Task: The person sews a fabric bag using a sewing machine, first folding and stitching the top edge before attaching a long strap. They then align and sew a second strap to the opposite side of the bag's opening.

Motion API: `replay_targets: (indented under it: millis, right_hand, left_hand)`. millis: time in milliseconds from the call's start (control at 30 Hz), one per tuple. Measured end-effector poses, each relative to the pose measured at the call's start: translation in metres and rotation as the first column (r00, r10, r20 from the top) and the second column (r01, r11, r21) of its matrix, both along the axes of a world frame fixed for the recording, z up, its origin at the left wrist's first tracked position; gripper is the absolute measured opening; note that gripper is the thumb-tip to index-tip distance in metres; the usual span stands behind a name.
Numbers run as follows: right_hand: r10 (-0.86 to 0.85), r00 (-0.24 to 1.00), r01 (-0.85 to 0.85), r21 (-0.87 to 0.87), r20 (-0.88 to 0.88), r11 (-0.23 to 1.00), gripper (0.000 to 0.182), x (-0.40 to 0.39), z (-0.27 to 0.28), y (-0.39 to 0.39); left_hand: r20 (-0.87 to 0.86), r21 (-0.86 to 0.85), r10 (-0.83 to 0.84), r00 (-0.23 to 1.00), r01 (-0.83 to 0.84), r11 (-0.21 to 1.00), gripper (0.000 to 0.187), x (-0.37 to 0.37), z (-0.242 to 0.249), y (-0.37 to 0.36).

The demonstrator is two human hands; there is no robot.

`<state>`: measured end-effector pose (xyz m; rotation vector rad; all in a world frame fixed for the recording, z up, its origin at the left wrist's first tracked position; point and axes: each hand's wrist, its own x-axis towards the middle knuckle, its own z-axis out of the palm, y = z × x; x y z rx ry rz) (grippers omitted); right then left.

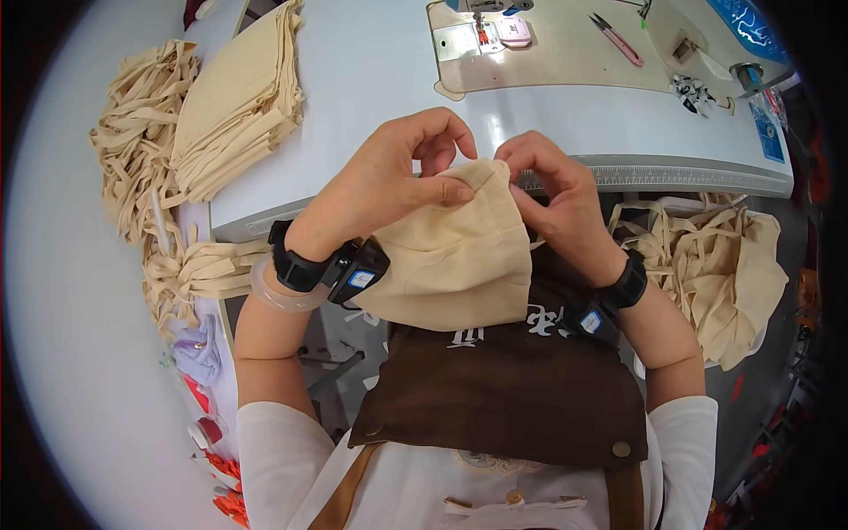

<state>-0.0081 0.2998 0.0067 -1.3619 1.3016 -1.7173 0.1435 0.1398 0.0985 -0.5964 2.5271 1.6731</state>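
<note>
A piece of beige cloth (459,265) hangs from both hands in front of the brown apron, near the table's front edge. My left hand (402,168) has its thumb on the cloth's upper left part, with the fingers curled behind the top edge. At the cloth's upper right corner, my right hand (556,185) pinches the edge between thumb and fingers. Both wrists wear black straps with small devices.
A sewing machine (481,26) stands at the back, with pink-handled snips (618,40) on its bed. Folded beige cloths (238,106) and a heap of beige straps (146,115) lie at the left. More beige cloth (707,265) fills a bin at the right.
</note>
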Motion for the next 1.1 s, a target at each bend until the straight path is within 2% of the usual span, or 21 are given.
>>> replay_targets:
  millis: [33,133,233,333,367,433,533,567,633,700,733,767,800,833,867,933,967,1000,1067,1100]
  right_hand:
    - [-0.051,0.998,0.049,-0.049,-0.042,0.998,0.023,-0.001,0.003,0.000]
    - [-0.082,0.996,0.083,-0.072,0.020,0.994,0.015,0.007,0.023,-0.001]
    - [0.000,0.994,-0.006,-0.055,-0.108,0.998,0.017,0.002,0.024,0.002]
    - [0.024,0.998,-0.028,-0.085,-0.053,0.996,0.014,0.001,0.021,0.003]
    - [0.090,0.988,-0.093,0.016,0.124,0.996,0.013,-0.001,0.023,0.005]
    - [0.154,0.866,-0.266,0.177,0.476,0.948,0.012,-0.006,0.032,0.015]
    - [0.292,0.789,-0.532,0.361,0.541,0.766,0.014,-0.021,0.041,0.021]
    - [0.347,0.852,-0.516,0.517,0.392,0.683,0.018,-0.030,0.048,0.028]
    - [0.450,0.885,-0.421,0.624,0.121,0.659,0.021,-0.053,0.042,0.047]
    - [0.332,0.928,-0.343,0.736,0.169,0.584,0.023,-0.073,0.055,0.070]
    - [0.284,0.951,-0.272,0.761,0.120,0.589,0.024,-0.084,0.062,0.081]
    - [0.235,0.970,-0.197,0.784,0.068,0.588,0.025,-0.094,0.071,0.092]
    - [0.202,0.969,0.005,0.826,-0.143,0.563,0.027,-0.101,0.081,0.101]
    - [0.152,0.922,0.208,0.784,-0.357,0.585,0.027,-0.111,0.078,0.114]
    - [0.079,0.842,0.395,0.710,-0.534,0.583,0.026,-0.120,0.074,0.123]
    - [-0.056,0.573,0.705,0.457,-0.818,0.543,0.024,-0.122,0.077,0.127]
    - [-0.104,0.507,0.724,0.357,-0.856,0.590,0.021,-0.117,0.075,0.127]
    - [-0.240,0.510,0.640,0.178,-0.826,0.747,0.016,-0.103,0.072,0.116]
    - [-0.247,0.674,0.436,0.106,-0.696,0.894,0.013,-0.069,0.074,0.090]
    - [-0.261,0.627,0.379,-0.005,-0.734,0.925,0.018,-0.053,0.069,0.079]
  left_hand:
    - [0.016,0.014,0.004,1.000,-0.004,1.000,0.031,0.000,0.000,0.001]
    - [0.010,0.080,-0.013,1.000,0.012,0.997,0.030,0.000,0.000,0.005]
    - [-0.025,0.051,-0.036,0.999,0.037,0.998,0.031,0.001,-0.004,0.001]
    - [0.021,0.189,-0.004,1.000,0.000,0.982,0.029,0.004,0.003,0.002]
    - [0.040,0.207,-0.006,0.999,-0.003,0.978,0.028,0.005,0.007,0.003]
    - [0.080,0.244,-0.011,0.997,-0.009,0.970,0.025,0.007,0.013,0.006]
    - [0.175,0.328,-0.051,0.983,-0.009,0.945,0.020,0.011,0.015,0.001]
    - [0.162,0.272,-0.095,0.982,0.048,0.961,0.020,0.014,0.015,-0.004]
    - [0.143,0.154,-0.178,0.974,0.155,0.976,0.020,0.021,0.009,-0.017]
    - [0.044,0.104,-0.220,0.975,0.214,0.971,0.018,0.024,0.003,-0.018]
    - [-0.005,0.077,-0.239,0.971,0.239,0.968,0.018,0.025,0.000,-0.017]
    - [0.026,0.126,-0.212,0.977,0.207,0.970,0.018,0.024,-0.001,-0.015]
    - [0.059,0.178,-0.189,0.980,0.176,0.968,0.018,0.021,0.000,-0.011]
    - [0.093,0.229,-0.173,0.981,0.148,0.962,0.019,0.018,0.000,-0.008]
    - [0.130,0.209,-0.184,0.974,0.154,0.966,0.019,0.015,0.001,-0.008]
    - [0.202,0.166,-0.201,0.959,0.169,0.972,0.021,0.009,0.001,-0.011]
    - [0.187,0.182,-0.181,0.966,0.147,0.972,0.019,0.008,0.000,-0.008]
    - [0.171,0.198,-0.164,0.972,0.129,0.972,0.016,0.005,-0.002,-0.004]
    - [0.173,0.206,-0.145,0.974,0.109,0.973,0.014,0.000,-0.006,-0.001]
    - [0.191,0.197,-0.144,0.971,0.105,0.975,0.014,-0.003,-0.009,0.000]
